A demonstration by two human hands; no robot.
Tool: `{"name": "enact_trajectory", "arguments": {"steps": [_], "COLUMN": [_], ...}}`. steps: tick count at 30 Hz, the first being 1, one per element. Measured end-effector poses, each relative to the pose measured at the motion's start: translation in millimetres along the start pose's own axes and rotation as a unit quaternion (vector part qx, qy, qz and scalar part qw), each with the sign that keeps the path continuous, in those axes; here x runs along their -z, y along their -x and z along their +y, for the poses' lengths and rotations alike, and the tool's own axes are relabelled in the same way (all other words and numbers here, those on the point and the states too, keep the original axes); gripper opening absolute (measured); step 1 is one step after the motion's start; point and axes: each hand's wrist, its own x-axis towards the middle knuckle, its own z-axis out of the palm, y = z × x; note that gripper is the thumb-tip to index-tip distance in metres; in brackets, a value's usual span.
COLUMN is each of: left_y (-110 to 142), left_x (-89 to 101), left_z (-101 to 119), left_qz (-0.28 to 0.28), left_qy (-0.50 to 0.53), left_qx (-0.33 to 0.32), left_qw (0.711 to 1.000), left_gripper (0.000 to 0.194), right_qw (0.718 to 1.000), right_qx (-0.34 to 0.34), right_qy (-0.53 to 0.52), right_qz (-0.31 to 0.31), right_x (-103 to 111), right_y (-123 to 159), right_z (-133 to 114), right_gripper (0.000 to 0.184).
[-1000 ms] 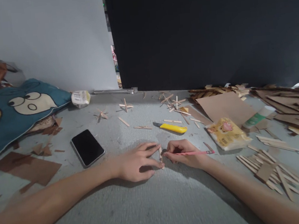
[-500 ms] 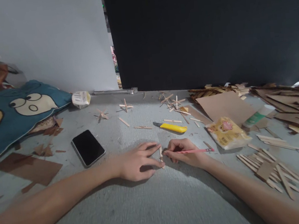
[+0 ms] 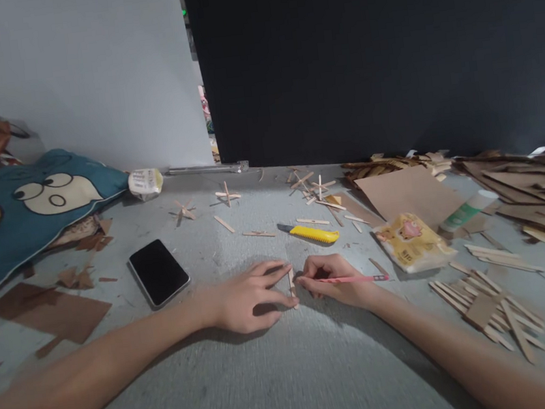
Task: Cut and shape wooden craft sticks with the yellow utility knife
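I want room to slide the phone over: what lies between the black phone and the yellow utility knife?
In the head view, only bare grey floor with faint marks separates the phone from the yellow knife; one wooden stick lies beside the knife.

Black phone left; yellow knife beyond; snack packet, cardboard sheet right; blue cushion.

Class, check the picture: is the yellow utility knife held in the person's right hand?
No, the yellow utility knife lies untouched on the grey floor; the right hand holds a pink pencil.
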Motion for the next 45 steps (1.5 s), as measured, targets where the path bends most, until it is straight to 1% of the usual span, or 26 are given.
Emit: {"name": "enact_trajectory", "arguments": {"steps": [7,10,12,14,16,19,21,23,24,25,26,28,29,31,33,34,35,37,39,42,45], "left_y": [0,0,0,0,0,-1,-3,-6,-8,-10,-12,-17,-18,-20,-21,-21,-21,-22,-24,-27,-26], "left_x": [-0.8,-2.3,-3.8,-5.1,-6.0,-5.8,-5.5,-5.8,-6.1,-6.6,-7.0,-7.7,-8.1,-9.3,-11.5,-12.8,-14.0,-15.3,-14.4,-10.7,-8.8], "left_z": [-1,-2,-3,-4,-3,-3,-2,-2,-1,0,1,6,9,14,18,20,20,22,26,35,40], "left_qz": [0.013,0.018,0.024,0.028,0.026,0.029,0.04,0.057,0.071,0.093,0.122,0.171,0.177,0.158,0.12,0.105,0.09,0.077,0.064,0.044,0.05], "left_qy": [0.008,0.012,0.015,0.011,-0.001,-0.016,-0.018,-0.014,-0.012,-0.012,-0.017,-0.05,-0.08,-0.155,-0.228,-0.256,-0.274,-0.288,-0.287,-0.258,-0.208], "left_qx": [-0.006,-0.009,-0.012,-0.011,-0.003,0.006,0.0,-0.009,-0.007,0.006,0.034,0.107,0.138,0.174,0.188,0.196,0.201,0.21,0.224,0.265,0.303], "left_qw": [1.0,1.0,1.0,0.999,1.0,0.999,0.999,0.998,0.997,0.996,0.992,0.978,0.971,0.959,0.948,0.941,0.936,0.931,0.929,0.928,0.929], "left_gripper": [0.041,0.041,0.041,0.04,0.037,0.029,0.023,0.019,0.02,0.022,0.023,0.021,0.022,0.029,0.034,0.035,0.035,0.032,0.03,0.029,0.025], "right_qw": [1.0,1.0,1.0,0.999,0.996,0.99,0.985,0.973,0.962,0.949,0.94,0.924,0.912,0.88,0.845,0.832,0.825,0.826,0.842,0.855,0.855], "right_qx": [-0.005,-0.009,0.001,0.022,0.038,0.04,0.048,0.091,0.127,0.16,0.184,0.209,0.211,0.201,0.177,0.162,0.146,0.108,0.077,0.07,0.072], "right_qy": [0.007,0.005,-0.006,-0.018,-0.025,-0.006,0.039,0.112,0.154,0.193,0.224,0.285,0.317,0.387,0.447,0.468,0.482,0.492,0.473,0.453,0.45], "right_qz": [0.006,0.001,0.007,0.035,0.082,0.138,0.16,0.181,0.185,0.191,0.181,0.147,0.152,0.188,0.235,0.251,0.257,0.254,0.249,0.242,0.247], "right_x": [-1,0,1,2,2,2,3,5,6,7,8,11,12,16,21,23,26,30,32,33,31], "right_y": [-1,0,0,1,0,-3,-6,-8,-10,-11,-12,-15,-16,-18,-21,-23,-25,-29,-34,-38,-39], "right_z": [1,3,4,5,5,5,7,10,12,14,17,21,23,25,27,29,31,36,42,48,50], "right_gripper": [0.039,0.041,0.043,0.044,0.044,0.041,0.038,0.033,0.029,0.025,0.025,0.033,0.038,0.044,0.042,0.041,0.041,0.043,0.042,0.036,0.029]}}
